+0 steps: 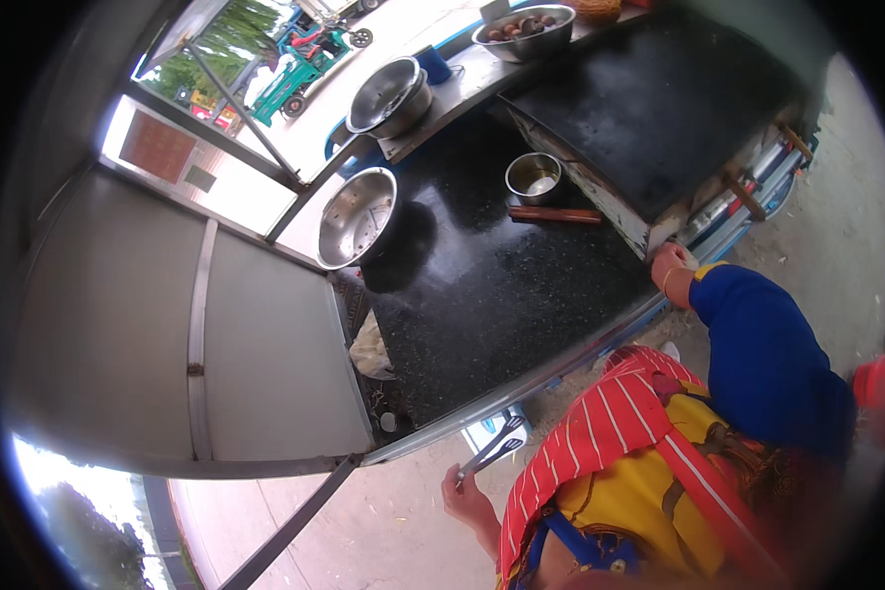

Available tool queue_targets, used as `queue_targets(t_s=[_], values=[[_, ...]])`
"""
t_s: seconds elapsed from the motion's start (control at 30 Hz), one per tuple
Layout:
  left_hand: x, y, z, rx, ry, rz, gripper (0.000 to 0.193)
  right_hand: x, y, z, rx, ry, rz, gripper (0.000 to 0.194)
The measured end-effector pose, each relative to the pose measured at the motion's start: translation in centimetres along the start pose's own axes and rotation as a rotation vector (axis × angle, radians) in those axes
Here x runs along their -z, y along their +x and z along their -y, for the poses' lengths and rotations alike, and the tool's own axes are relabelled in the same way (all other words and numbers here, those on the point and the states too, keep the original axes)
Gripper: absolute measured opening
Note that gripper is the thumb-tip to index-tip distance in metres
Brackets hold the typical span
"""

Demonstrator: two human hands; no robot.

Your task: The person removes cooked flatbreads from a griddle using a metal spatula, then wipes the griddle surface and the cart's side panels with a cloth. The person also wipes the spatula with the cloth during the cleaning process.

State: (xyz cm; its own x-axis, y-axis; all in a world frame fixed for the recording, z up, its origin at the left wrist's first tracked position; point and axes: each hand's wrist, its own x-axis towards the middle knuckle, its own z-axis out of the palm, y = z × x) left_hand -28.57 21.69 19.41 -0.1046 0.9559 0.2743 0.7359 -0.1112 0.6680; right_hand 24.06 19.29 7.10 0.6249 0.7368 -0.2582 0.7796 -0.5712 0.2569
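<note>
My left hand point(468, 498) grips a pair of dark slotted tongs point(490, 451), held low beside the counter's front edge with the two slotted heads apart. My right hand point(672, 265) is at the near lower corner of the raised black griddle plate point(656, 110). Its fingers are curled, and whether they hold anything is hidden. On the black speckled countertop point(501, 324), a small steel pot point(534, 178) contains some yellowish liquid. A reddish-brown rod point(554, 214) lies just in front of that pot.
A tilted steel basin point(358, 217) stands at the counter's left edge. Stacked steel basins point(389, 99), a blue cup point(434, 65) and a basin point(523, 49) of brown eggs line the back ledge. A pale bag point(372, 350) lies beside a metal side panel point(280, 354).
</note>
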Motion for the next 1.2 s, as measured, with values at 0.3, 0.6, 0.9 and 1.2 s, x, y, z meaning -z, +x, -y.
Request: queue_targets(t_s=[0.3, 0.6, 0.9, 1.2], values=[[-6.0, 2.5, -1.9, -0.074, -0.137, 0.265, 0.021, 2.3, -10.2, -8.8, -0.171, 1.808, 0.089, 0.035], [-10.3, 4.8, -9.2, -0.3, -0.188, 0.482, 0.029, 1.3, -19.2, -15.6, 0.274, 2.703, -0.164, 0.06], [-11.4, 0.0, -16.1, -0.301, -0.179, 0.515, 0.028, -3.2, -20.0, -18.1, 0.016, 2.672, 0.043, 0.064], [-13.6, -4.4, -19.4, -0.396, -0.121, 0.609, 0.029, -5.5, -17.1, -20.9, -0.081, 2.788, 0.117, 0.047]])
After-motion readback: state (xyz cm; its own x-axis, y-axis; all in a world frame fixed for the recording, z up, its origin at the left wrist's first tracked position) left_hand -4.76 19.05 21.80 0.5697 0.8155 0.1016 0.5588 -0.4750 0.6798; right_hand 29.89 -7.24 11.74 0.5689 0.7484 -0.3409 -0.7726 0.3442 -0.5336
